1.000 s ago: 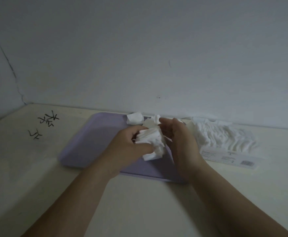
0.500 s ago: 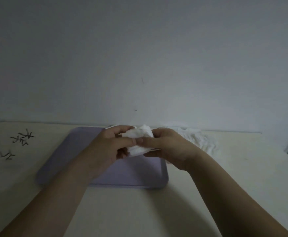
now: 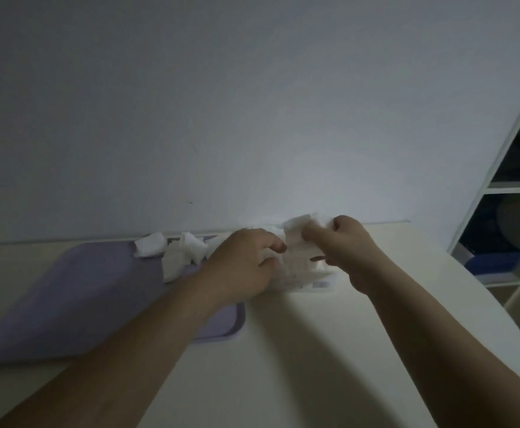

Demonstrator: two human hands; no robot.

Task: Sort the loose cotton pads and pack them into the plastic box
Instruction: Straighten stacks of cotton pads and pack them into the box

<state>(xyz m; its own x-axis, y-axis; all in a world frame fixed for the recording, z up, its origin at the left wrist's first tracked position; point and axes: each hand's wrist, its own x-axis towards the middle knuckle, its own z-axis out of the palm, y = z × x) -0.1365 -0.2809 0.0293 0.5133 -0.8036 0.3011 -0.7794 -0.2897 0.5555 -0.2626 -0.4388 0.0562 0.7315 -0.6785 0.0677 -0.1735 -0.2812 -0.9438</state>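
My left hand (image 3: 243, 264) and my right hand (image 3: 345, 247) both hold a bunch of white cotton pads (image 3: 297, 242) over the clear plastic box (image 3: 317, 281), which lies on the table right of the tray with pads inside and a label on its front. The right hand pinches the top of the bunch; the left hand's fingers curl round its left side. A few loose pads (image 3: 181, 253) lie at the far edge of the lilac tray (image 3: 76, 298), one pad (image 3: 149, 244) further left.
The pale table (image 3: 314, 350) runs up to a grey wall. A white shelf unit (image 3: 515, 193) with dark compartments stands at the right, past the table's rounded edge.
Both hands carried the bunch of pads from above the tray rightward to over the plastic box. The camera view swung right, bringing the shelf unit into sight.
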